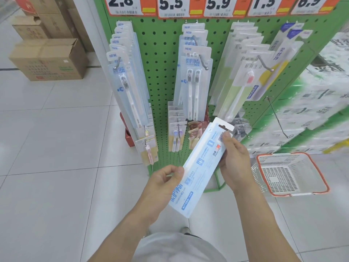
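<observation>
I hold a long pale-blue toothbrush pack [200,167] tilted in front of me, its printed back side up and its hang-hole end pointing up and right. My left hand [164,181] grips the pack's left edge near the lower half, thumb on top. My right hand [234,159] holds the upper right edge, thumb pressed near the barcode. Behind the pack stands a green pegboard rack [160,59] with hooks full of similar toothbrush packs [194,80].
A white and orange shopping basket [290,173] sits on the tiled floor at the right. Cardboard boxes [51,59] are stacked at the back left. Wrapped paper goods [317,103] fill the shelf at the right. Price tags [171,5] line the rack's top.
</observation>
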Motion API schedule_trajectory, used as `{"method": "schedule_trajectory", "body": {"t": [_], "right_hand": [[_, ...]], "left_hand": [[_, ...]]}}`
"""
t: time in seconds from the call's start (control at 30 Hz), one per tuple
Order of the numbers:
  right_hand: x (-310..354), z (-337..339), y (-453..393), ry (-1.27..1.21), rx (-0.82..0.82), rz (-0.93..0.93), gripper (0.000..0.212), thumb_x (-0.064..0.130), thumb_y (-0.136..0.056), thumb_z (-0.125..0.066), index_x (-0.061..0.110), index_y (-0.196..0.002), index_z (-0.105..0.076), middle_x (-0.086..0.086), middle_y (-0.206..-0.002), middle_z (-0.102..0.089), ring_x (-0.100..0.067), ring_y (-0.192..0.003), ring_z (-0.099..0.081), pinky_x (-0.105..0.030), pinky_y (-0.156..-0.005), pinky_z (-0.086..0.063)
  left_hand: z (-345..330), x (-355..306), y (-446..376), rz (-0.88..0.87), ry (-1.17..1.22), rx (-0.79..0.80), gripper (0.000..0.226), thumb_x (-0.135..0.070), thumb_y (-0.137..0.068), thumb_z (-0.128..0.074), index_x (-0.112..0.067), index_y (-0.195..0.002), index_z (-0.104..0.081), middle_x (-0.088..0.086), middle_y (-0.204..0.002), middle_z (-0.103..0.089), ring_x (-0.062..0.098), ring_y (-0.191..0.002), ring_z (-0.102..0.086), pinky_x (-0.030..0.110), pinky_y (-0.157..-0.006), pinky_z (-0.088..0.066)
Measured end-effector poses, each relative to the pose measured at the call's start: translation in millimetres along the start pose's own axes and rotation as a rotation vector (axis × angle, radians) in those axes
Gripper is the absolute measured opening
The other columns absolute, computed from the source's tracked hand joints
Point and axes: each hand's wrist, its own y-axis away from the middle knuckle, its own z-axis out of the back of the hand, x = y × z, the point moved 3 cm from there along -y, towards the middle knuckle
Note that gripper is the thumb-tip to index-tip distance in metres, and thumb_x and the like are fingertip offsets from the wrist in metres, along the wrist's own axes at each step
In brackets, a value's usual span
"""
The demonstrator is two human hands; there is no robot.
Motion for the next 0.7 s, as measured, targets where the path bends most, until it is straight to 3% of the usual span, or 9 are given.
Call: {"method": "schedule_trajectory", "body": {"t": [0.17, 0.27, 0.37, 0.47, 0.53, 0.6, 0.7], "right_hand": [[-10, 10, -5, -0.108, -0.01, -0.086, 0.026, 0.029, -0.101, -0.056, 0.009, -0.106, -0.071, -0.01, -0.096, -0.071, -0.024, -0.083, -0.064, -0.035, -0.069, -0.048], [-7, 9, -7, -0.116, 0.129, -0.085, 0.036, 0.034, -0.089, -0.063, 0.01, -0.116, -0.069, -0.011, -0.1, -0.072, -0.022, -0.08, -0.068, -0.031, -0.063, -0.051], [-2, 8, -6, -0.082, 0.257, 0.005, 0.037, 0.013, -0.081, -0.077, 0.007, -0.116, -0.067, -0.01, -0.1, -0.074, -0.021, -0.078, -0.071, -0.03, -0.06, -0.057], [-2, 8, -4, -0.07, 0.269, 0.105, 0.035, 0.0, -0.08, -0.077, 0.005, -0.113, -0.068, -0.008, -0.101, -0.075, -0.022, -0.082, -0.072, -0.032, -0.061, -0.059], [-5, 8, -2, -0.06, 0.253, 0.154, 0.037, 0.001, -0.075, -0.081, 0.007, -0.109, -0.068, -0.007, -0.101, -0.075, -0.023, -0.087, -0.073, -0.038, -0.065, -0.061], [-9, 6, 1, -0.052, 0.267, 0.169, 0.05, 0.017, -0.066, -0.094, 0.009, -0.108, -0.069, -0.01, -0.108, -0.074, -0.029, -0.094, -0.072, -0.05, -0.073, -0.062], [-10, 1, 1, -0.062, 0.295, 0.16, 0.065, 0.028, -0.055, -0.1, 0.013, -0.11, -0.068, -0.014, -0.115, -0.072, -0.034, -0.1, -0.071, -0.053, -0.074, -0.061]], "left_hand": [[2, 5, -4, 0.033, 0.039, -0.013, 0.026, -0.032, -0.1, -0.054, -0.01, -0.095, -0.068, 0.008, -0.097, -0.078, 0.017, -0.079, -0.07, 0.021, -0.068, -0.05], [5, 6, -6, 0.048, 0.053, -0.024, 0.025, -0.028, -0.101, -0.054, -0.009, -0.093, -0.068, 0.007, -0.096, -0.078, 0.013, -0.077, -0.069, 0.017, -0.065, -0.049], [9, 6, -10, 0.026, -0.011, -0.073, 0.027, -0.027, -0.102, -0.055, -0.008, -0.093, -0.07, 0.007, -0.094, -0.077, 0.008, -0.072, -0.065, 0.012, -0.062, -0.046], [14, 8, -19, -0.027, -0.179, -0.18, 0.027, -0.03, -0.101, -0.058, -0.011, -0.088, -0.072, 0.005, -0.087, -0.076, 0.011, -0.073, -0.06, 0.013, -0.06, -0.043], [17, 10, -25, -0.161, -0.465, -0.33, 0.02, -0.031, -0.102, -0.057, -0.02, -0.093, -0.071, -0.01, -0.088, -0.073, 0.011, -0.083, -0.062, 0.018, -0.071, -0.046], [10, 5, -23, -0.387, -0.736, -0.458, 0.02, -0.033, -0.101, -0.055, -0.024, -0.116, -0.065, -0.018, -0.113, -0.063, 0.006, -0.108, -0.055, 0.024, -0.092, -0.044], [-9, -4, -19, -0.573, -0.737, -0.371, 0.054, -0.047, -0.096, -0.054, -0.025, -0.145, -0.045, -0.019, -0.142, -0.042, -0.003, -0.136, -0.036, 0.024, -0.112, -0.031]]}}
